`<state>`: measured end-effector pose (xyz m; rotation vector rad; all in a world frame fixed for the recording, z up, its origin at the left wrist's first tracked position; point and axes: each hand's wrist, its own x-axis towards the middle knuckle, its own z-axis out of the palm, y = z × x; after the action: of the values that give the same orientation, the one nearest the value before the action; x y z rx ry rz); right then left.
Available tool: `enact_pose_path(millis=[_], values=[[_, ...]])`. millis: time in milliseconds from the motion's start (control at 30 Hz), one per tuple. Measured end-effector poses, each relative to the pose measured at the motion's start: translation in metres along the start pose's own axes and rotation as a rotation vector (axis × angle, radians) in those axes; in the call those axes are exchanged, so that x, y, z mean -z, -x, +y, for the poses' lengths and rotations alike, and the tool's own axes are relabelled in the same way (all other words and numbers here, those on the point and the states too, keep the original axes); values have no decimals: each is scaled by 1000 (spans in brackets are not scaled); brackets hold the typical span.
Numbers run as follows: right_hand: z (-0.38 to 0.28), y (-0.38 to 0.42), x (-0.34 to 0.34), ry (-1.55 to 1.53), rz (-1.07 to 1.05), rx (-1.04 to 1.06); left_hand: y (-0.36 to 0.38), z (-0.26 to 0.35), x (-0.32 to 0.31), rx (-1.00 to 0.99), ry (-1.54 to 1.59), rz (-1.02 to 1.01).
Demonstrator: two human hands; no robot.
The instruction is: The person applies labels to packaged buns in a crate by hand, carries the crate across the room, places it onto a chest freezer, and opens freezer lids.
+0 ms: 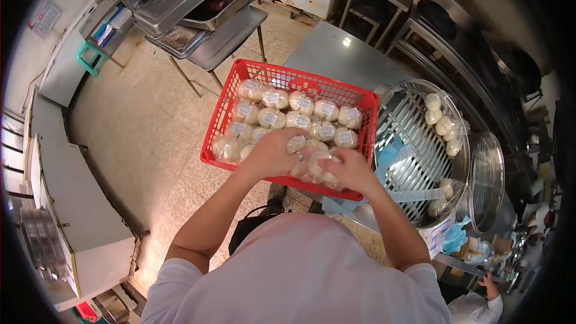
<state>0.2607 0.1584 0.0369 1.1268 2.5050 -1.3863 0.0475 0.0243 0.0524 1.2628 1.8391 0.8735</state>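
Note:
A red plastic basket [367, 144] holds rows of pale steamed buns [302, 103] in clear plastic, many with white printed labels. Both hands reach into its near side. My left hand [277, 155] has its fingers closed around the left end of some bagged steamed buns [315, 165]. At their right end, my right hand [353, 171] grips the same bagged buns, thumb and fingers bent over the plastic. The fingertips are partly hidden among the buns and wrapping.
Right of the basket, a round slatted metal steamer tray [393, 117] bears several more buns [443, 123] and labels on strips [420, 194]. A metal table [342, 54] lies beyond. Large metal pans [180, 0] stand on a far-left stand. Another person's hand [489, 285] shows at lower right.

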Motion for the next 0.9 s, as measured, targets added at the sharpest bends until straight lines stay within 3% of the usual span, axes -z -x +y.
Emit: enact_pose_path(millis=[67,167,267,333,433,533,633,733,800,833,867,900], values=[[20,-25,-26,279,-175,-35,6,-6,8,-42,-193,-41],[-13,-6,-9,-223,-198,-245,11,-30,-5,-138,-306,-70],[26,-10,-15,-318,-256,130,16,-44,-19,-243,-305,49],[37,-15,-25,-73,-187,163,13,-44,-24,-256,-287,112],[26,-15,-25,97,-185,129,6,-28,-28,-494,-262,215],[20,-5,-24,78,-129,218,1,-27,-40,-443,-428,-56],[31,21,-21,-181,201,178,-6,-27,-47,-349,-452,-104],[43,70,36,-274,603,3,-14,-25,-50,-375,-468,-63],[84,111,84,-338,909,-336,-18,-16,-49,-262,-463,-174],[127,133,103,-116,1133,-308,-21,-9,-47,-201,-464,-225],[185,154,119,314,1291,-295,-23,-1,-44,-160,-459,-249],[206,174,131,443,1337,-422,-27,3,-42,-157,-469,-271]])
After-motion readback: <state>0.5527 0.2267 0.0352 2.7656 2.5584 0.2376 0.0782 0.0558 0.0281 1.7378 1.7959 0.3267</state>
